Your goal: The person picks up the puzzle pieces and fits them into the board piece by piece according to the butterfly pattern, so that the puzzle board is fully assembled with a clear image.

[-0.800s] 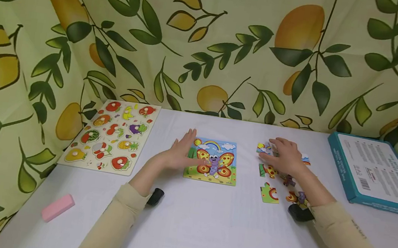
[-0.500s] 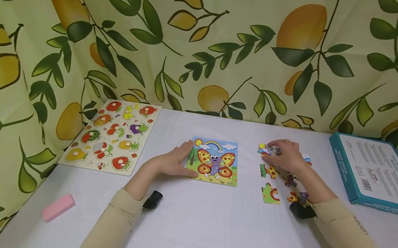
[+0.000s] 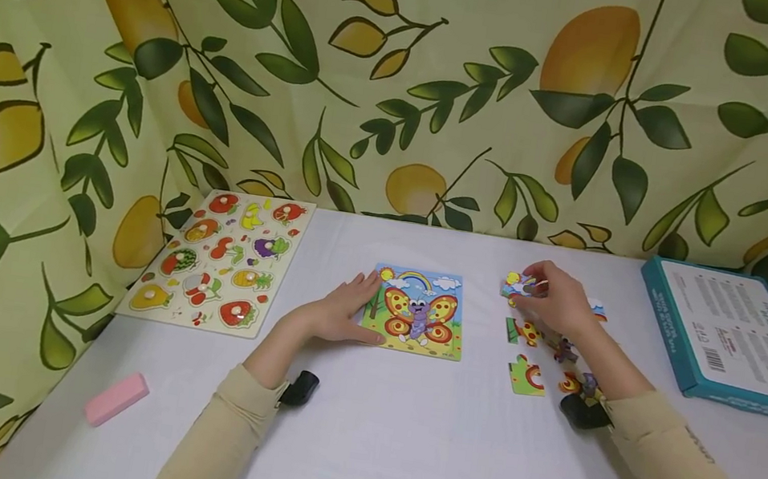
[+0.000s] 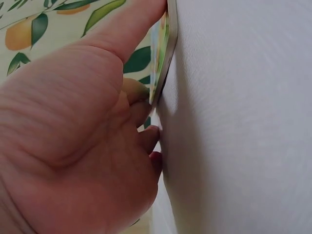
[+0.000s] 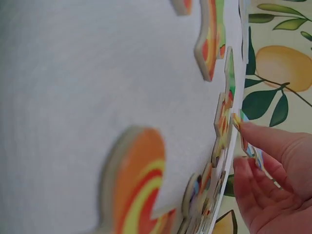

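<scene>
The thumb and fingers of my right hand point(image 3: 561, 299) pinch a jigsaw piece point(image 3: 515, 283) with a sun printed on it. In the right wrist view this piece point(image 5: 251, 148) is held at the fingertips, just beyond the other pieces. My left hand point(image 3: 340, 311) rests at the left edge of a square butterfly picture board point(image 3: 439, 345), thumb by its lower corner and fingers along its side. Seen from the left wrist, the thumb touches the board's edge point(image 4: 165, 58). Loose pieces lie under and near my right forearm, among them a green corner piece point(image 3: 526, 377) and a red-and-yellow one point(image 3: 525, 332).
A fruit peg puzzle point(image 3: 265, 260) lies at the back left, with a pink block point(image 3: 117, 399) nearer on that side. The teal-and-white box point(image 3: 743, 335) stands at the right. A patterned curtain point(image 3: 369, 132) borders the table's back and left.
My left hand has drawn back leftward from over the butterfly picture to the board's edge. The right hand has closed its fingers on the sun piece and tilted it up.
</scene>
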